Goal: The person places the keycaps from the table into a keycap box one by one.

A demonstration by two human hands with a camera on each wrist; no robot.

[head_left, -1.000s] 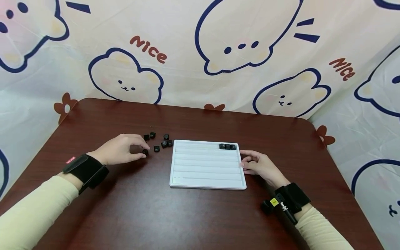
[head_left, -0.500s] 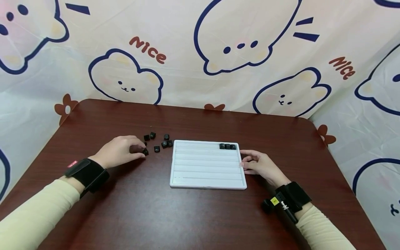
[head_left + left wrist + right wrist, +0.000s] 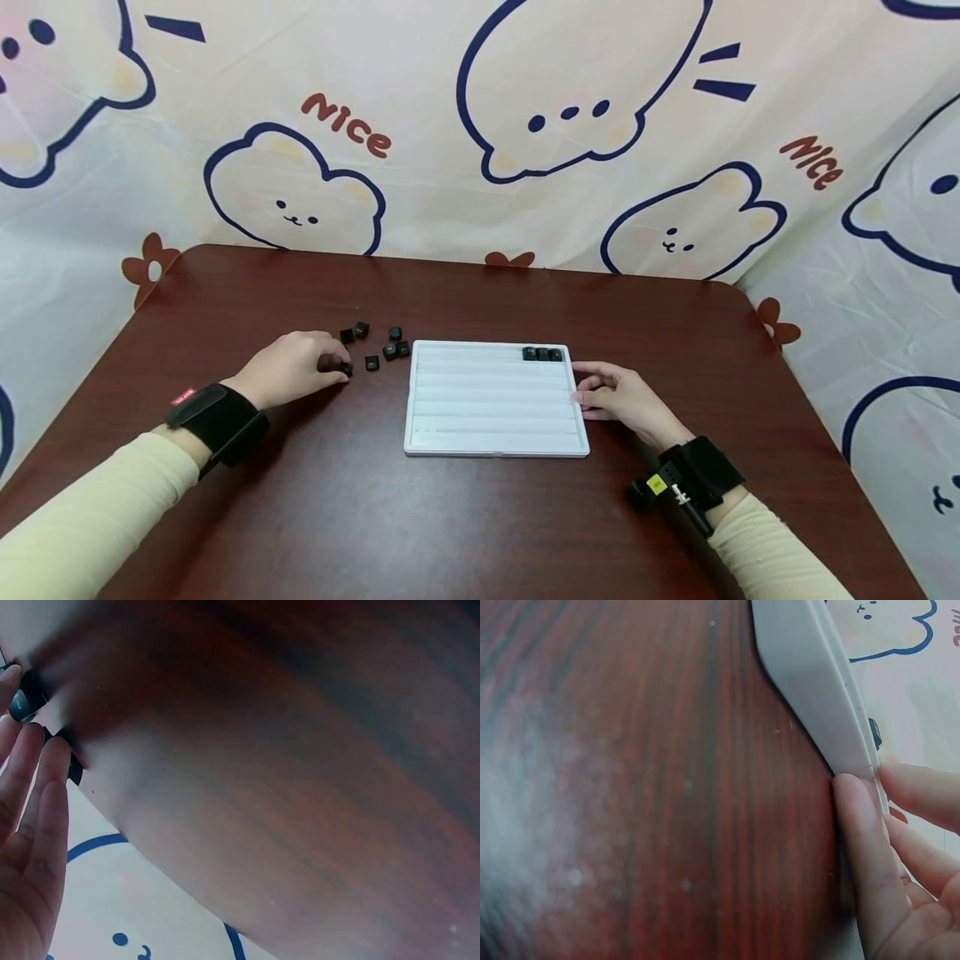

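Observation:
My left hand (image 3: 288,371) pinches a small black keycap (image 3: 346,368) between thumb and fingertips, low over the table. In the left wrist view the fingers stretch toward this keycap (image 3: 30,697), and a pale mark shows on it. Another dark keycap (image 3: 76,769) shows behind the fingertips there. Several loose keycaps (image 3: 372,363) lie between that hand and a flat white tray (image 3: 487,400) with shallow ridged rows. Three keycaps (image 3: 542,354) sit side by side in its top right row. My right hand (image 3: 626,400) holds the tray's right edge, thumb (image 3: 855,802) against its side wall.
The dark brown table (image 3: 450,525) bears everything. A patterned cloth (image 3: 442,167) hangs behind the table and along its sides. Black bands (image 3: 221,423) with devices are strapped round both wrists.
My left fingers have drawn closer together round the keycap, and the hand has shifted slightly. The right hand stays at the tray edge. The whole head view has shifted a little.

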